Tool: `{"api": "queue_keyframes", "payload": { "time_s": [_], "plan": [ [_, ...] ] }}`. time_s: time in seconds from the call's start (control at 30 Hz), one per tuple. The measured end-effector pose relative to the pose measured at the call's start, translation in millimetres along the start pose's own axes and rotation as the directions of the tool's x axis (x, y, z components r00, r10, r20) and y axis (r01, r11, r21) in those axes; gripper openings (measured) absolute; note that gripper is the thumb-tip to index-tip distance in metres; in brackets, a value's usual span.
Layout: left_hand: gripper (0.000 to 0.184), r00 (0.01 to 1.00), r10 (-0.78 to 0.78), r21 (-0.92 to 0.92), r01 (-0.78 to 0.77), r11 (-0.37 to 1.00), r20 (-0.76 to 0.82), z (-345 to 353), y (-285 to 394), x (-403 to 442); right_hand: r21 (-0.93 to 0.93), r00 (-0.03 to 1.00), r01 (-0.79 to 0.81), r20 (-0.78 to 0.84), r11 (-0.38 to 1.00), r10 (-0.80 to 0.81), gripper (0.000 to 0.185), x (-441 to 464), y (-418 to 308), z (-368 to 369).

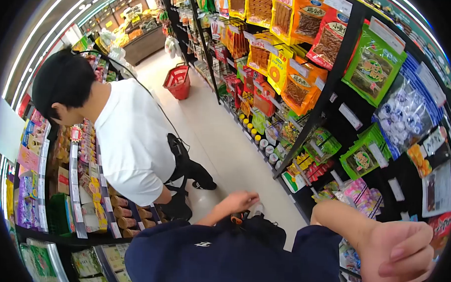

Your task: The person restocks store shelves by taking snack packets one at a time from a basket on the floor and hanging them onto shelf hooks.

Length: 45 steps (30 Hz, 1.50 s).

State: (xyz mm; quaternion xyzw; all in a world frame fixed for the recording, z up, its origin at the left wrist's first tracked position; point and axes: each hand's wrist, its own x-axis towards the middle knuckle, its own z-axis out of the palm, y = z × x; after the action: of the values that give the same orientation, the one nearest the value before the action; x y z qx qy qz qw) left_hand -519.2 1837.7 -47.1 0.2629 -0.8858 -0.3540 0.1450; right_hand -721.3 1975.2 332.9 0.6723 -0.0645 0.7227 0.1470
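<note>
Head view, one camera. Left hand (241, 201): held out low in front of the navy shirt (206, 254), above the aisle floor (206, 120). Fingers bent inward and close together, neither spread nor seen fully clenched. Palm side hidden; could not tell whether it held anything. A dark item with an orange patch (237, 219) showed just below it in the picture; contact could not be determined.

Right hand (399, 254): large at the lower right edge, close to the camera, forearm bent across. Fingers folded down into a loose fist. Inside of the fist out of sight; contents could not be told. A dark edge showed below it, too cropped to identify.

Nearest goods to the right hand in the picture: a red packet (442, 227) on the rack side, partly behind the fingers, with a grey-and-dark packet (438, 190) above that. Pink bags (361, 196) appeared beyond the wrist. Touch with any of these could not be confirmed.

Surroundings: a person in a white T-shirt (135, 128) stood to the left, head turned toward the stacked snacks on the shelf (78, 220). A red basket (177, 81) stood on the floor farther along the aisle.
</note>
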Motion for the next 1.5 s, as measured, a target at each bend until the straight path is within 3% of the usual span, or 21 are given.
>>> {"api": "queue_keyframes", "payload": {
  "time_s": [0.07,0.17,0.23,0.37,0.6,0.8,0.93,1.4,1.5],
  "plan": [
    [0.017,0.999,-0.037,-0.043,0.036,0.998,-0.008,-13.2,-3.7,29.6,-0.030,0.999,-0.038,-0.013,0.999,0.037,0.041,9.9,13.1,-16.5],
    [0.017,0.993,0.023,0.088,-0.013,0.996,-0.119,-22.0,-25.2,67.4,-0.206,0.931,-0.292,0.162,0.934,0.326,0.047,14.7,34.5,-40.8],
    [0.017,0.991,-0.014,0.065,0.023,0.998,-0.133,-35.5,-26.1,85.6,-0.256,0.998,-0.037,0.035,0.966,0.047,0.015,-11.6,78.7,-58.8],
    [0.017,0.975,-0.089,0.030,0.097,0.995,-0.203,-51.7,-41.1,112.8,0.100,0.999,0.025,-0.049,0.995,-0.021,0.017,-16.0,160.6,-35.7],
    [0.017,0.880,-0.255,-0.042,0.261,0.965,-0.401,-100.8,-101.3,142.3,0.382,0.995,0.066,-0.097,0.922,-0.031,0.019,-29.5,302.7,32.1],
    [0.017,0.810,-0.285,-0.027,0.317,0.948,-0.512,-179.8,-175.6,173.9,0.482,0.989,0.129,-0.129,0.866,-0.076,0.022,-31.6,401.5,108.8],
    [0.016,0.741,-0.366,-0.121,0.364,0.923,-0.563,-230.4,-208.4,180.8,0.533,0.983,0.172,-0.141,0.828,-0.114,0.024,-30.0,457.6,158.9],
    [0.018,0.514,-0.597,-0.282,0.563,0.777,-0.616,-278.7,-280.6,158.8,0.766,0.984,0.131,-0.179,0.630,0.013,0.030,-67.3,609.4,319.1],
    [0.023,0.415,-0.698,-0.459,0.540,0.705,-0.583,-298.4,-290.2,161.4,0.792,0.977,0.142,-0.207,0.594,0.041,0.032,-75.1,641.6,347.7]
  ]
}}
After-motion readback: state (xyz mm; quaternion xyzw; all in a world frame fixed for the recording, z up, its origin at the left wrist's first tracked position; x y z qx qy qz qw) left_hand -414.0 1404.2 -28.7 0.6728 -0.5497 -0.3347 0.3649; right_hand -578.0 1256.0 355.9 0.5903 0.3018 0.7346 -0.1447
